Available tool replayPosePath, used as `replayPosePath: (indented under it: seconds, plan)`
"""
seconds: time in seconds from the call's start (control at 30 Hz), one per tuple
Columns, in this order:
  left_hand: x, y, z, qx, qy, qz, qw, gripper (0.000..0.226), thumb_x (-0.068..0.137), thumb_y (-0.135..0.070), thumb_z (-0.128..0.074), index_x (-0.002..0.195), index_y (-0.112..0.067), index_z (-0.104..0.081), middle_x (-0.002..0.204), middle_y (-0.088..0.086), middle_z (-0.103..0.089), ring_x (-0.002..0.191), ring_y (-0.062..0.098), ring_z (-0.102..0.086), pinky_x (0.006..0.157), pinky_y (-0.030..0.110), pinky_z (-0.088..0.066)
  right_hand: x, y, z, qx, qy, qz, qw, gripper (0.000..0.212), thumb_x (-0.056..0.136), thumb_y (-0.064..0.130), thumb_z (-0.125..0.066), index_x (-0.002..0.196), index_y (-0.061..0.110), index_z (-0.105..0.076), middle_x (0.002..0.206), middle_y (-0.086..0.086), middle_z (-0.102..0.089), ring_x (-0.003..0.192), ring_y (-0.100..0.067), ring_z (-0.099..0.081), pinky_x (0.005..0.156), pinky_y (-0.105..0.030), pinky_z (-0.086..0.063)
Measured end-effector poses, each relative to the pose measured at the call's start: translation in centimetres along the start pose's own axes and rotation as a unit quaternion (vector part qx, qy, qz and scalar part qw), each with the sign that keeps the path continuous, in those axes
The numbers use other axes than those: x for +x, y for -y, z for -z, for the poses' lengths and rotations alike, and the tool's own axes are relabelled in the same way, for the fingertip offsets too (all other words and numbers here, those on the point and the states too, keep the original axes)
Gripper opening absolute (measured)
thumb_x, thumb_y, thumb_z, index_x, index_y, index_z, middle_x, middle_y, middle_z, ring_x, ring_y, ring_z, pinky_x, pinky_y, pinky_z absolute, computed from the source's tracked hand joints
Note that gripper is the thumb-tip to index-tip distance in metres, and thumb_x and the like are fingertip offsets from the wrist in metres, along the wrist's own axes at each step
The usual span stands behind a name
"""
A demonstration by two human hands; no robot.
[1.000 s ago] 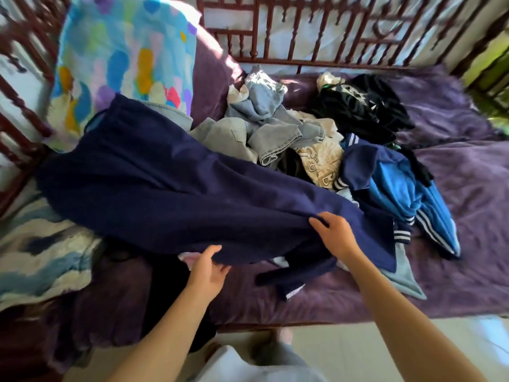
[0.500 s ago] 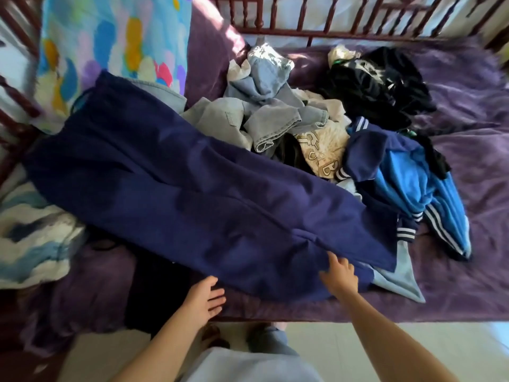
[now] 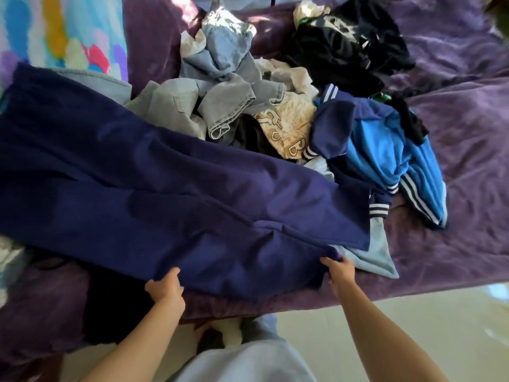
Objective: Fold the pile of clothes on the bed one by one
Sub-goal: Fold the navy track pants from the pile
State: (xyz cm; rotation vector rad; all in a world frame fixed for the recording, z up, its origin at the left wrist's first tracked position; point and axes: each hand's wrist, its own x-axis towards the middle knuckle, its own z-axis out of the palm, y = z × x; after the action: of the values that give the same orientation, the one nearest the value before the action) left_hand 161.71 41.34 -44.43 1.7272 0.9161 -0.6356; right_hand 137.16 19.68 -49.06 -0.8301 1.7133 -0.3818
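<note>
My left hand (image 3: 165, 288) and right hand (image 3: 340, 271) hold the near edge of the navy trousers (image 3: 165, 194), which lie spread slantwise across the bed's purple cover (image 3: 462, 150), at the side nearest me. On the left, my thumb lies on top of the cloth and the other fingers are tucked beneath it, clamped on the hem. On the right, my fingers (image 3: 329, 261) curl round the corner of the same hem, just beside a pale blue garment (image 3: 371, 257) that lies under it. Beyond the trousers the unfolded pile sits mid-bed: faded denim jeans (image 3: 220, 78), a cream printed top (image 3: 289, 119), a blue jacket with white stripes (image 3: 374, 150) and a black garment (image 3: 344, 42) farthest back. The far end of the trousers reaches the bright patterned pillow (image 3: 55, 31) at the upper left. Pale floor (image 3: 399, 326) shows below my forearms.
</note>
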Motion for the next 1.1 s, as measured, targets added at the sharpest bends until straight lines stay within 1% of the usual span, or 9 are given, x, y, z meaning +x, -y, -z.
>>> replayPosePath:
  seconds: [0.1,0.17,0.3,0.4,0.5,0.57,0.63,0.8,1.1]
  plan:
    - [-0.4,-1.4,-0.1,-0.089,0.024,0.051,0.994,0.035,0.087,-0.007,-0.059,0.120,-0.007,-0.048,0.104,0.009,-0.056,0.070,0.016,-0.052,0.062,0.025,-0.043,-0.8,2.6,1.4,-0.024,0.022,0.079,0.996,0.020,0.079,-0.001,-0.067,0.098,0.004,-0.061,0.080,-0.007,-0.059,0.065,-0.016,-0.051,0.047,-0.011,-0.045]
    - [-1.3,-2.1,-0.1,-0.103,0.073,0.061,0.990,0.007,0.088,-0.006,-0.052,0.089,-0.012,-0.053,0.080,0.003,-0.051,0.055,0.011,-0.044,0.047,0.021,-0.031,-1.6,4.9,3.1,-0.009,-0.009,0.138,0.990,0.024,0.079,0.001,-0.069,0.101,0.008,-0.062,0.083,-0.006,-0.059,0.076,-0.018,-0.054,0.066,-0.025,-0.051]
    - [-2.6,-1.8,1.0,-0.068,0.142,0.054,0.986,0.017,0.089,-0.004,-0.042,0.075,-0.014,-0.047,0.067,0.005,-0.044,0.027,0.007,-0.035,0.033,0.011,-0.026,-2.3,7.3,6.7,0.001,-0.099,0.194,0.976,0.024,0.077,0.004,-0.070,0.100,0.006,-0.064,0.077,-0.001,-0.059,0.071,-0.013,-0.052,0.061,-0.020,-0.045]
    - [-1.7,0.2,2.3,0.043,0.122,0.065,0.989,0.006,0.090,-0.007,-0.044,0.092,-0.008,-0.050,0.073,0.010,-0.048,0.043,0.016,-0.042,0.041,0.018,-0.032,-1.4,6.1,6.6,-0.106,-0.129,0.123,0.978,0.040,0.083,0.012,-0.065,0.119,-0.001,-0.054,0.098,-0.009,-0.055,0.093,-0.022,-0.051,0.075,-0.030,-0.039]
    - [-0.4,2.0,3.3,0.109,0.069,0.078,0.989,0.014,0.093,-0.010,-0.047,0.107,-0.010,-0.050,0.094,0.013,-0.052,0.056,0.019,-0.043,0.042,0.020,-0.036,-1.3,3.3,4.4,-0.257,-0.098,0.057,0.960,0.063,0.089,0.029,-0.060,0.141,0.007,-0.032,0.134,-0.022,-0.045,0.124,-0.039,-0.041,0.100,-0.042,-0.034]
    - [0.1,2.4,3.8,0.126,0.059,0.071,0.988,0.014,0.093,-0.010,-0.048,0.107,-0.008,-0.050,0.091,0.014,-0.053,0.055,0.021,-0.044,0.036,0.016,-0.037,-1.7,1.6,2.8,-0.335,-0.065,0.045,0.939,0.065,0.090,0.035,-0.057,0.144,0.013,-0.028,0.142,-0.025,-0.034,0.129,-0.043,-0.034,0.104,-0.046,-0.030]
    - [0.4,2.6,4.2,0.148,0.079,0.072,0.983,0.011,0.094,-0.013,-0.047,0.102,-0.006,-0.051,0.082,0.014,-0.053,0.051,0.022,-0.047,0.037,0.017,-0.036,-2.4,0.3,1.4,-0.408,-0.024,0.068,0.910,0.066,0.090,0.036,-0.056,0.145,0.016,-0.026,0.145,-0.022,-0.029,0.130,-0.041,-0.030,0.105,-0.047,-0.030]
    - [-0.1,2.3,4.3,0.178,0.115,0.096,0.972,0.026,0.097,-0.024,-0.046,0.076,-0.009,-0.048,0.072,0.015,-0.054,0.056,0.023,-0.047,0.054,0.023,-0.029,-3.8,-0.9,-1.5,-0.621,0.060,0.182,0.760,0.065,0.092,0.041,-0.048,0.148,0.025,-0.018,0.151,-0.011,-0.017,0.138,-0.030,-0.020,0.106,-0.041,-0.030]
    - [0.1,-1.1,3.6,0.187,0.067,0.051,0.979,0.042,0.097,-0.026,-0.045,0.065,0.000,-0.050,0.061,0.014,-0.052,0.050,0.023,-0.041,0.048,0.026,-0.027,-3.4,8.2,-9.0,-0.619,0.089,0.355,0.695,0.057,0.095,0.033,-0.045,0.147,0.020,-0.023,0.155,-0.014,-0.011,0.141,-0.029,-0.014,0.107,-0.040,-0.028]
